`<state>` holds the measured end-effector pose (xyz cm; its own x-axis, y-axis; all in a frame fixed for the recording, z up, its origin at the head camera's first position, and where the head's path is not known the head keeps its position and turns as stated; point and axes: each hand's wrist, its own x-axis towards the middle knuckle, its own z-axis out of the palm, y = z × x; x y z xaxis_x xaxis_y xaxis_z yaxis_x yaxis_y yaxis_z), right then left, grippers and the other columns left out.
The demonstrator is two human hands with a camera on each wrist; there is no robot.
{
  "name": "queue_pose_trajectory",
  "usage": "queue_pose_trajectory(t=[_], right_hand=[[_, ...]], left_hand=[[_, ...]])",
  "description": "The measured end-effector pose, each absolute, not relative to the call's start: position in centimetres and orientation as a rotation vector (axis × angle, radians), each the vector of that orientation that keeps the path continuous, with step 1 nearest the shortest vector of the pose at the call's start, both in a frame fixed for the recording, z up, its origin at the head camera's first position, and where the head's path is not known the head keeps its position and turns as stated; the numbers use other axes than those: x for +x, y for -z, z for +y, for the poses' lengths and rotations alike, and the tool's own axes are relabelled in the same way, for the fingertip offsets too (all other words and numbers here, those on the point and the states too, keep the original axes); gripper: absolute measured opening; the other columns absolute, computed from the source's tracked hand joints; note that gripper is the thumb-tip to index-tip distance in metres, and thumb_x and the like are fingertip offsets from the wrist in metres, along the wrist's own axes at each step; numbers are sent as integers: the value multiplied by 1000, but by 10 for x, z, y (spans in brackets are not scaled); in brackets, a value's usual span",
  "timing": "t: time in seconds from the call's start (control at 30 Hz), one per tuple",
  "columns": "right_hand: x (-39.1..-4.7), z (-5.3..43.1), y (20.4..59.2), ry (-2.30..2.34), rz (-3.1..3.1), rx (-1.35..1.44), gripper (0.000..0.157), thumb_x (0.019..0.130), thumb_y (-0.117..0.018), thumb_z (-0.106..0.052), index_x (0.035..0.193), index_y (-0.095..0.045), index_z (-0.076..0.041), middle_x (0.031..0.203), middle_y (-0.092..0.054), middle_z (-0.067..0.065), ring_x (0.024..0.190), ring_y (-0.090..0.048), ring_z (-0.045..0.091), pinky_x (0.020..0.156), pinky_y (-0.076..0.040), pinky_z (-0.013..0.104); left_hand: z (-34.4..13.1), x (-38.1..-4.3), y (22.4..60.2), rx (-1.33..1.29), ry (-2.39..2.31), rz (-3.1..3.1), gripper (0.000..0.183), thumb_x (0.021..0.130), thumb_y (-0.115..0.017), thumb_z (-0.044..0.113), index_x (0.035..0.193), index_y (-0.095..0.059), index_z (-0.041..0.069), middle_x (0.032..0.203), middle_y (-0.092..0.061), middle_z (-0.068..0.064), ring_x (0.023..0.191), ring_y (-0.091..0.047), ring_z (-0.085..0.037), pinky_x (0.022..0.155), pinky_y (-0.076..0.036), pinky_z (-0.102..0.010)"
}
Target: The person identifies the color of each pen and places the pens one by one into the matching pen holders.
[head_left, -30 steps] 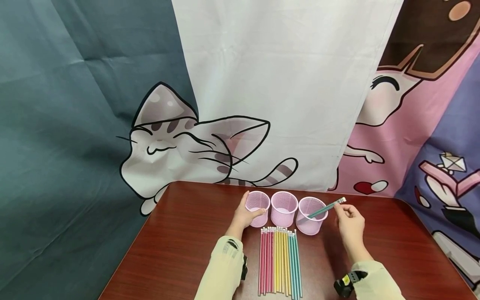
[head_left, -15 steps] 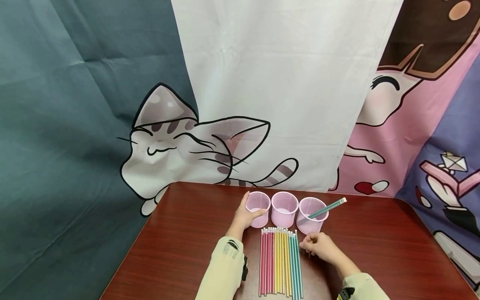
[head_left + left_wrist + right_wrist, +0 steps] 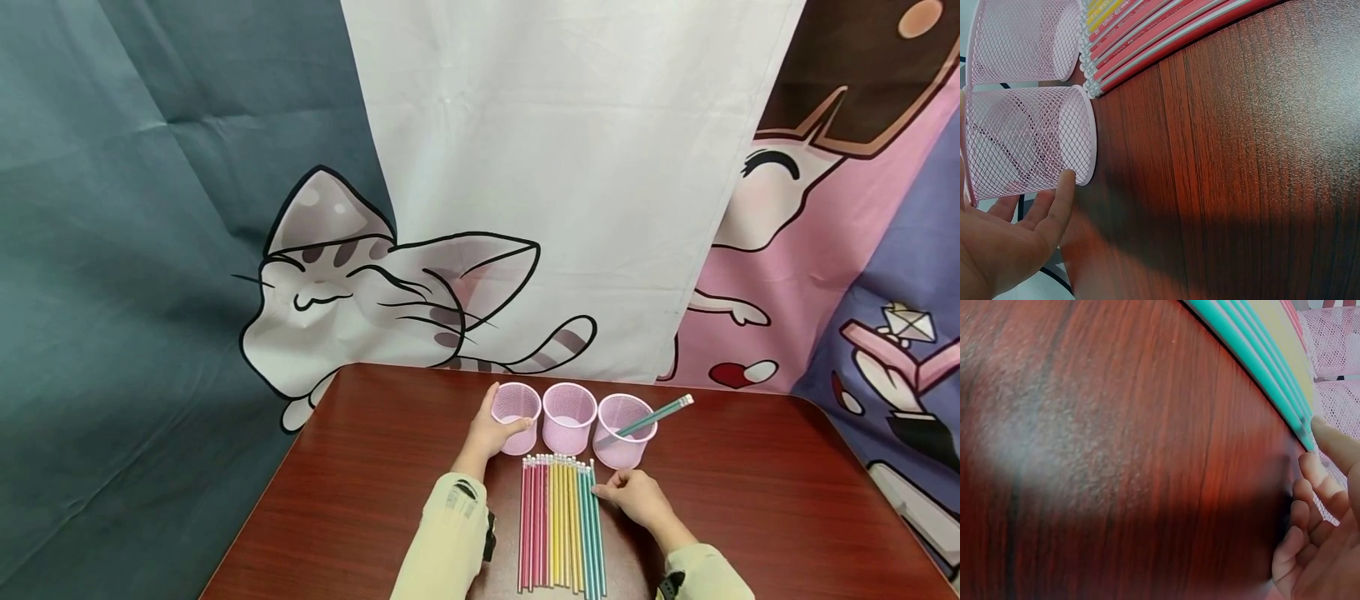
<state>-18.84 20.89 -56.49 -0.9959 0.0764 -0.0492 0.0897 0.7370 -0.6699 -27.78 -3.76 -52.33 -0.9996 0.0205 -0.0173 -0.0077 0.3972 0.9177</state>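
Note:
My left hand (image 3: 489, 433) holds the leftmost pink mesh pen cup (image 3: 514, 437), thumb across its near side and fingers along its left side. In the left wrist view the fingers (image 3: 1054, 215) lie against the mesh. Beside the row of pencils, my right hand (image 3: 639, 498) pinches the outermost teal pencil (image 3: 597, 533) near its eraser end between thumb and index finger. The other fingers (image 3: 1297, 515) curl loosely. Two teal pencils (image 3: 652, 417) lean together in the rightmost pink mesh pen cup (image 3: 618, 452), eraser ends up.
A middle pink mesh pen cup (image 3: 567, 437) stands between the outer two. Red pencils (image 3: 533, 525), yellow pencils (image 3: 564, 525) and teal ones lie side by side on the brown wooden table (image 3: 360, 500). A printed cloth (image 3: 585, 167) hangs behind the table's far edge.
My right hand has let go of the teal pencils in the rightmost cup. It has moved down and left to the lying teal pencils. The left hand has stayed on its cup.

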Motion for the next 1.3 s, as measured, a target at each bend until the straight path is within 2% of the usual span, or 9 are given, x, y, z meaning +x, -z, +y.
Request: queue_pose_trajectory(t=[0.3,0.73,1.3], right_hand=[[-191,207,565,1032,2907,190,35,76,-72,-37,60,-52,-13,58,-48,-4,58,-45,13,52,-36,29],[-192,206,562,983,2938,171,23,70,-68,-27,61,-54,-12,59,-51,-3,59,-47,14,55,-40,31],[-192,203,561,919,2953,189,22,66,-67,-24,57,-51,-12,56,-48,-4,56,-45,15,53,-39,33]], left_hand=[[-38,-277,522,11,-1727,2583,95,68,-83,24,145,-28,18,133,-46,-22,115,-47,-39,95,-38,-51],[-37,-279,525,4,-1708,2604,94,68,-83,24,144,-29,18,130,-49,-20,112,-49,-36,94,-39,-50],[-38,-279,525,9,-1689,2621,94,67,-83,25,144,-29,19,129,-49,-21,112,-49,-38,92,-40,-51]])
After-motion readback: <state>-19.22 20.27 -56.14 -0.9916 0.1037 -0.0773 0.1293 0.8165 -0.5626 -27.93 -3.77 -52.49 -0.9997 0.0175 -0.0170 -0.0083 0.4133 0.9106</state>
